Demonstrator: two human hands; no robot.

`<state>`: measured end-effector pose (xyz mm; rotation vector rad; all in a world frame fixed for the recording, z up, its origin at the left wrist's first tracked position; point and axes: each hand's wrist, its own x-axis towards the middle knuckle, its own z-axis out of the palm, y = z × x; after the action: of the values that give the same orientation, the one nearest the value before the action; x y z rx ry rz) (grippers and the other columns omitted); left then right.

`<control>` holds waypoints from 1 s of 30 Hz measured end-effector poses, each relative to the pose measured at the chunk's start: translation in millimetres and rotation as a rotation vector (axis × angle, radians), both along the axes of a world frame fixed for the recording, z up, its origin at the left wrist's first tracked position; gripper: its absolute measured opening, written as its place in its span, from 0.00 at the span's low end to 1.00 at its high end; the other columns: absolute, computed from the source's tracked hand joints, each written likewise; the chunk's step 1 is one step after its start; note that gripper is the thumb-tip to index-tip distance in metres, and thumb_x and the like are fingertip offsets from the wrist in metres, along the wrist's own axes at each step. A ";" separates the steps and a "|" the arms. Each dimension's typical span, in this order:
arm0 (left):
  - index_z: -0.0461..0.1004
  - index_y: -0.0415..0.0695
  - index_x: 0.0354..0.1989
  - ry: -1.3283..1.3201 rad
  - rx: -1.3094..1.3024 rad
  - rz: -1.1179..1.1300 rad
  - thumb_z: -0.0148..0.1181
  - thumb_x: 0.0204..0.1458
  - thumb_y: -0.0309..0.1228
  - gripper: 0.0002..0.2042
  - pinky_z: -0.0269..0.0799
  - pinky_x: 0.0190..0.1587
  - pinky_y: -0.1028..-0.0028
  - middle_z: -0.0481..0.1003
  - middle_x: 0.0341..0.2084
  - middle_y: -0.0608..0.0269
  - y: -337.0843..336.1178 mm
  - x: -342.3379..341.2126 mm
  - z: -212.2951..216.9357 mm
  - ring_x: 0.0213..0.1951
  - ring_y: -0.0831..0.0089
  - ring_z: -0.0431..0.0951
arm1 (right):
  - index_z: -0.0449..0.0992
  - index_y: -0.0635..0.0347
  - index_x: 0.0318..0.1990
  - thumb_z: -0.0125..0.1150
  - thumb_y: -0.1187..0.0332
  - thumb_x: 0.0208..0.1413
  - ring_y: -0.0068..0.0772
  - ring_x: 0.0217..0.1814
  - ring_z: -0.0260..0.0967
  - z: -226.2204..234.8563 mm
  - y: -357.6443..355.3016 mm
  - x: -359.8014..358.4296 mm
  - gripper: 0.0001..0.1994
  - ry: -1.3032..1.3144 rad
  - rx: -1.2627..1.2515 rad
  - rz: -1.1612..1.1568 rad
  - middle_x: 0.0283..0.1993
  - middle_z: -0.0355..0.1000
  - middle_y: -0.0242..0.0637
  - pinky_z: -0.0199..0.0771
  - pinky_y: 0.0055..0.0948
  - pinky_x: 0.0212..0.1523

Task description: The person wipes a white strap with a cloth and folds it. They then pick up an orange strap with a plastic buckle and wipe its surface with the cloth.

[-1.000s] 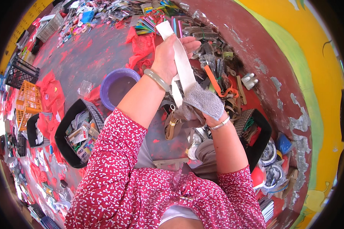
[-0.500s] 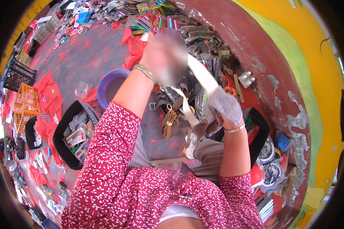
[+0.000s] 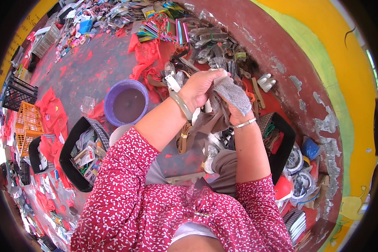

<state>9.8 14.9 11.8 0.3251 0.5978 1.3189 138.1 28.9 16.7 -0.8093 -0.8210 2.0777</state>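
My left hand (image 3: 200, 87), with a pale bangle at the wrist, is closed on a white strap that looks like a belt. One flat end of the white strap (image 3: 172, 83) sticks out to the left of that hand. Close beside it, my right hand (image 3: 238, 110) is wrapped round a grey cloth (image 3: 231, 95), which folds over its fingers and meets the strap. Brownish cloth (image 3: 210, 122) hangs below the hands. Under them lies a heap of belts and straps, among them a coiled brown belt (image 3: 184, 138). My fingers partly hide where cloth and strap touch.
A purple basin (image 3: 109, 110) of murky water stands left of my arm. Black bins (image 3: 65, 157) flank my knees, the right bin (image 3: 286, 147) near the peeling wall (image 3: 323, 117). Orange crates (image 3: 27, 119) stand far left; packaged goods (image 3: 205, 35) pile up ahead.
My left hand has come back nearer, and my right hand has moved up and slightly left with the cloth. The strap, stretched between them before, is now gathered where the hands meet.
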 end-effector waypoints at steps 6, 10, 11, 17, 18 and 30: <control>0.70 0.32 0.38 0.150 0.123 0.099 0.52 0.52 0.32 0.13 0.71 0.43 0.69 0.75 0.33 0.51 -9.6 -4.2 18.3 0.36 0.65 0.76 | 0.67 0.55 0.52 0.60 0.71 0.49 0.26 0.52 0.63 6.9 -10.2 -3.1 0.20 -0.021 0.030 0.110 0.49 0.67 0.30 0.63 0.27 0.52; 0.69 0.29 0.39 0.236 0.079 0.225 0.49 0.53 0.31 0.15 0.70 0.45 0.67 0.74 0.35 0.47 -2.6 -15.8 14.4 0.39 0.61 0.76 | 0.68 0.57 0.50 0.62 0.70 0.47 0.26 0.47 0.66 8.9 -21.2 -6.0 0.20 -0.017 -0.004 0.199 0.44 0.69 0.31 0.68 0.26 0.47; 0.69 0.29 0.40 0.224 0.061 0.259 0.48 0.53 0.31 0.15 0.70 0.45 0.67 0.74 0.35 0.46 0.5 -20.6 13.2 0.39 0.60 0.75 | 0.68 0.58 0.49 0.61 0.71 0.47 0.26 0.45 0.67 5.3 -23.9 -5.2 0.19 -0.034 0.005 0.214 0.43 0.70 0.32 0.69 0.27 0.44; 0.69 0.30 0.37 0.163 0.049 0.371 0.48 0.52 0.29 0.12 0.72 0.42 0.66 0.74 0.33 0.46 23.7 -61.9 1.5 0.37 0.58 0.76 | 0.70 0.60 0.45 0.60 0.72 0.48 0.25 0.38 0.70 -1.1 -43.2 -2.6 0.15 -0.153 0.034 0.272 0.38 0.72 0.34 0.73 0.25 0.36; 0.70 0.31 0.36 0.165 0.042 0.396 0.48 0.51 0.28 0.11 0.73 0.40 0.66 0.75 0.31 0.47 26.4 -68.1 -1.2 0.36 0.58 0.76 | 0.70 0.60 0.46 0.59 0.71 0.50 0.24 0.39 0.70 3.0 -45.8 -0.5 0.14 -0.179 0.032 0.319 0.39 0.71 0.34 0.72 0.23 0.37; 0.67 0.31 0.38 0.173 -0.016 0.541 0.41 0.55 0.29 0.12 0.72 0.41 0.64 0.74 0.33 0.47 48.4 -91.3 -17.8 0.36 0.58 0.76 | 0.73 0.61 0.42 0.58 0.70 0.47 0.24 0.35 0.72 8.1 -34.3 53.6 0.13 -0.425 1.043 0.362 0.35 0.73 0.34 0.71 0.21 0.36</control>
<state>-81.5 63.4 -5.9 0.2753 0.8812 1.8145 191.7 -5.4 24.8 -0.5042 -2.1466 1.3964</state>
